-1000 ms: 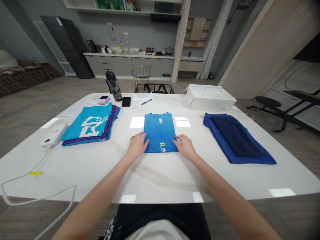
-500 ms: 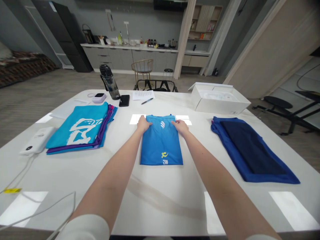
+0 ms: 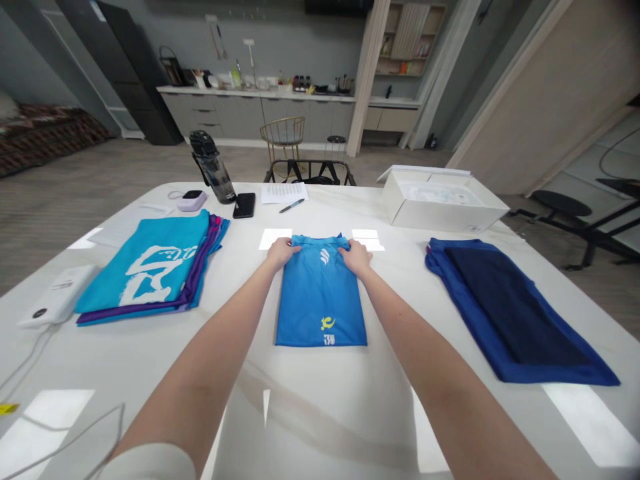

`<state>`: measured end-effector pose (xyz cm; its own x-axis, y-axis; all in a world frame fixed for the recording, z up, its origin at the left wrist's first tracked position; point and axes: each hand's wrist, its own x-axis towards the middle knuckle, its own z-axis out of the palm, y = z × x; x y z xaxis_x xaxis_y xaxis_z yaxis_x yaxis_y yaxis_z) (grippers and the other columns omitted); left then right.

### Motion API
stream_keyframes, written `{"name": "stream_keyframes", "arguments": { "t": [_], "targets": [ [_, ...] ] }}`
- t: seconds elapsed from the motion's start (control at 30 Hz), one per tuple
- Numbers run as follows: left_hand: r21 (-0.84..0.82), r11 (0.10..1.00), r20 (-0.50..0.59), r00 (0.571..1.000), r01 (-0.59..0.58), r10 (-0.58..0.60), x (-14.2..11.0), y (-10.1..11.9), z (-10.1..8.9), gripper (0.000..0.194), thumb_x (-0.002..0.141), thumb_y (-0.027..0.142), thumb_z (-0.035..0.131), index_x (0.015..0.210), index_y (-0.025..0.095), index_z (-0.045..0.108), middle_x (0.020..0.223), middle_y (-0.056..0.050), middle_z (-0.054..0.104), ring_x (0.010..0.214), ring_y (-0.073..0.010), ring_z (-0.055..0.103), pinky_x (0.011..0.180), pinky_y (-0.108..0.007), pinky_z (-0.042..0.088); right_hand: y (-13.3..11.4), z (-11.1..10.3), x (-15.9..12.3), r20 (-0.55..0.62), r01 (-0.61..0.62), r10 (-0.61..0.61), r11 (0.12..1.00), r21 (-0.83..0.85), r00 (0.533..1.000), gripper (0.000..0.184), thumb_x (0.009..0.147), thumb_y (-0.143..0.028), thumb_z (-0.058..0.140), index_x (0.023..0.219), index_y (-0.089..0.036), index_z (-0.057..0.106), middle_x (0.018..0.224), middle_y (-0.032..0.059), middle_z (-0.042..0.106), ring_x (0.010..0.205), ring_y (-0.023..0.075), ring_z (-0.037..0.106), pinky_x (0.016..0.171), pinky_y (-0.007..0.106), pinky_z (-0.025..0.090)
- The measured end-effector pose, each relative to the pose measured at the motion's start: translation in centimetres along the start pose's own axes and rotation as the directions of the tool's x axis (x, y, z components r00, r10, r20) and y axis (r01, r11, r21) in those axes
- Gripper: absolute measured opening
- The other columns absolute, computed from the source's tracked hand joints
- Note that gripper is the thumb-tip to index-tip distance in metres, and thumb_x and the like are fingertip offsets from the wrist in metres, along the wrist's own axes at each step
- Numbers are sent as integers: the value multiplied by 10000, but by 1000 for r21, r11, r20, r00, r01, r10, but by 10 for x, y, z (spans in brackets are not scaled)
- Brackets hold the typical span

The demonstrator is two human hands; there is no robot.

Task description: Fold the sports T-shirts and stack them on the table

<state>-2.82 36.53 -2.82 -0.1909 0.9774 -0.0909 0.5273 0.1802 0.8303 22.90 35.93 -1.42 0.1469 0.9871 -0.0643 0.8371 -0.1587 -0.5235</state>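
Note:
A folded blue shirt (image 3: 320, 293) with white and yellow prints lies on the white table (image 3: 320, 413) in front of me. Its far left corner is pinched in my left hand (image 3: 283, 254), thumb on top. My right hand (image 3: 356, 257) grips the far right corner the same way. To the left sits a stack of folded shirts (image 3: 150, 260), turquoise with white lettering on top and purple beneath. On the right, folded dark navy cloth (image 3: 510, 300) rests on a royal blue garment (image 3: 460, 320).
A black water bottle (image 3: 214, 170), phone (image 3: 244, 205), lilac gadget (image 3: 193, 201), paper (image 3: 284, 193) and pen (image 3: 291, 205) stand or lie at the back. An open white box (image 3: 440, 203) is at back right. A white power bank-like block (image 3: 60, 297) with cables lies left.
The view has shifted slightly, so the table looks nearer. Both hands stay at the blue shirt's far corners, the right one now wrapped further over its corner.

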Motion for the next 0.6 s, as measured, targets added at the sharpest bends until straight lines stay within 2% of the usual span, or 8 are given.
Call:
{"name": "stream_keyframes", "arguments": {
  "t": [0.1, 0.2, 0.27, 0.33, 0.4, 0.47, 0.6],
  "targets": [
    [-101, 991, -15, 996, -90, 89, -17, 8, -1, 250, 859, 414, 670, 898, 168, 684, 804, -35, 707, 791, -188, 649, 719, -279, 502, 3, -2, -17, -35, 100, -94, 968, 230, 995, 283, 941, -354, 525, 1157, -193, 612, 1155, 101, 703, 1135, 277, 626, 1031, 463, 444],
    [-232, 959, -31, 987, -161, 158, -32, 18, -2, 278, 933, 420, 561, 1025, 175, 652, 870, -35, 714, 767, -159, 647, 704, -259, 512, 8, -10, -30, -62, 167, -159, 830, 533, 985, 274, 914, -312, 538, 1136, -168, 606, 1163, 89, 705, 1075, 224, 658, 970, 368, 515],
    [-211, 969, -30, 991, -131, 127, -39, 23, 0, 278, 958, 398, 523, 1115, 186, 610, 941, -43, 723, 786, -147, 659, 723, -250, 518, 10, -17, -38, -44, 148, -157, 747, 648, 987, 281, 872, -274, 582, 1125, -158, 618, 1142, 80, 719, 1031, 211, 680, 930, 345, 545],
    [-95, 994, -39, 998, -52, 49, -45, 26, 2, 285, 930, 347, 576, 1164, 184, 573, 1005, -67, 729, 840, -156, 676, 765, -259, 519, 10, -24, -43, 8, 68, -99, 738, 672, 995, 310, 815, -215, 628, 1118, -152, 636, 1118, 72, 733, 987, 205, 699, 890, 332, 567],
    [20, 1000, -55, 998, 13, -12, -48, 28, 6, 341, 857, 281, 666, 1163, 175, 561, 1056, -103, 729, 915, -191, 688, 817, -291, 514, 10, -29, -46, 50, -15, -22, 769, 639, 999, 322, 766, -162, 653, 1088, -149, 665, 1074, 65, 749, 946, 207, 711, 850, 322, 582],
    [60, 998, -59, 998, 32, -28, -48, 30, 10, 404, 795, 236, 719, 1159, 169, 558, 1125, -146, 719, 992, -239, 689, 865, -334, 508, 9, -30, -46, 61, -60, 29, 797, 601, 998, 289, 738, -135, 666, 1025, -146, 698, 994, 59, 761, 904, 215, 719, 816, 317, 588],
    [79, 995, -89, 995, 60, -53, -41, 34, 21, 523, 746, 244, 764, 1207, 145, 538, 1287, -222, 649, 1135, -316, 660, 923, -385, 499, 12, -26, -36, 61, -79, 53, 811, 579, 997, 224, 703, -129, 690, 924, -139, 726, 889, 57, 761, 857, 227, 720, 789, 309, 583]
  ]
}}
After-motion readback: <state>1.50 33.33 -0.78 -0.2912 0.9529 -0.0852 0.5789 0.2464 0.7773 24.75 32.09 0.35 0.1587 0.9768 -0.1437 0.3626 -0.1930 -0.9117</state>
